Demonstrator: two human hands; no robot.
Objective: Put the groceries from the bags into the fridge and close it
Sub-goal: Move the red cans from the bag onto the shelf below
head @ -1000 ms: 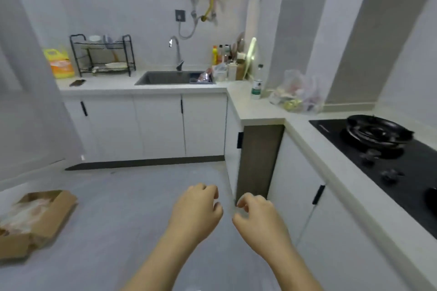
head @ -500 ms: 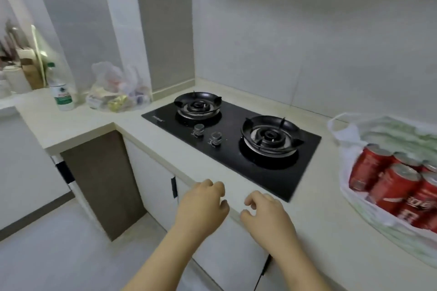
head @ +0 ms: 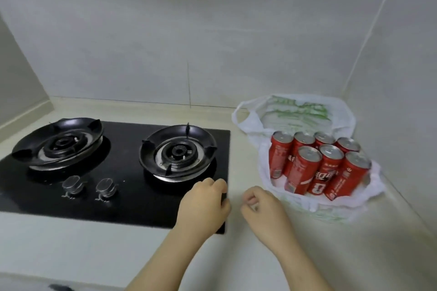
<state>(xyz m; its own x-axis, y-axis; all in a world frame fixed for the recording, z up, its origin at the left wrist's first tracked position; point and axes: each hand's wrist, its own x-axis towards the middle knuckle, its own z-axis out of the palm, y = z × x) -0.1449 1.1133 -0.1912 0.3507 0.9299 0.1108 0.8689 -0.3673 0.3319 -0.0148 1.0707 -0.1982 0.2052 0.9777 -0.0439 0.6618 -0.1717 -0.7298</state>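
Tiled wall (head: 212, 30): pale grey. It runs behind the whole worktop and turns a corner at the far right.
Countertop (head: 82, 250): one cream surface carrying the hob and the bag, with a low upstand along the wall.
Gas hob (head: 132, 201): one black glass panel set into the countertop on the left half of the view.
Plastic bag (head: 300, 111): one, white with green print. It stands on the countertop in the right corner, just beside the hob's right edge but apart from it. Its mouth is spread wide open and one handle loop (head: 243, 113) lies toward the hob.
Burners: two, each with a black pan support, a left burner (head: 59, 144) and a right burner (head: 177, 151).
Left hand (head: 205, 203): fingers loosely curled and holding nothing, above the hob's front right corner.
Right hand (head: 262, 210): fingers loosely curled, thumb near the forefinger and nothing between them. It hangs over the bare countertop between the hob and the bag, close to the bag's near edge.
Red cola cans (head: 327, 172): seven, all inside the bag, standing tops up and packed against each other. Four are in the back row and three in the front.
Knobs: two metal ones side by side at the hob's front, a left knob (head: 72, 184) and a right knob (head: 105, 186).
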